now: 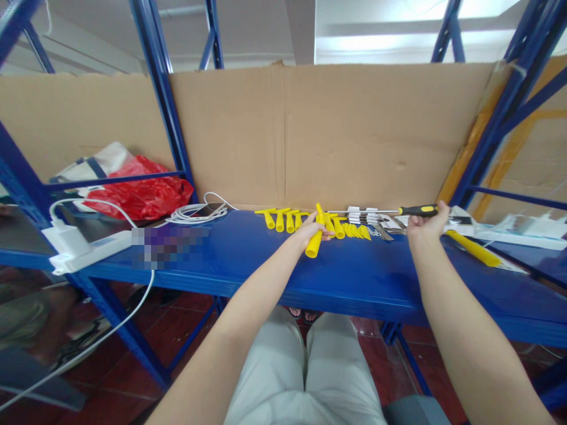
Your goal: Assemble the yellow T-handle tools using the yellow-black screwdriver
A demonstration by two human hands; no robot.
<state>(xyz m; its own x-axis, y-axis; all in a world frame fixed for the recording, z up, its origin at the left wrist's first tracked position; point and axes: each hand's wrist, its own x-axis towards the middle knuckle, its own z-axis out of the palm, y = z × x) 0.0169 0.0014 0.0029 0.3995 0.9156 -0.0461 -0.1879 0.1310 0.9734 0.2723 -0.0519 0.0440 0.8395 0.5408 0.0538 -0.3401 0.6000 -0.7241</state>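
My left hand (311, 231) is closed around a yellow plastic scraper-like handle (314, 245), its hollow round end facing me. A long-shafted screwdriver (419, 211) with a black and yellow grip is held in my right hand (427, 224). Its shaft points left, and the tip comes up close to the top of the yellow handle; whether they touch I cannot tell. Behind my left hand stands a row of several similar yellow handles (279, 221). Between my hands lie small flat yellow pieces (357, 231), white-wrapped bundles (363, 215) and thin metal pieces (384, 232).
Upright cardboard (354, 130) backs the blue shelf (248, 254). A long yellow tube (473, 248) lies right, near a white power strip (522, 233). Coiled white cable (195, 213), a red plastic bag (146, 189) and another power strip (97, 249) are left. Another person's legs show lower left.
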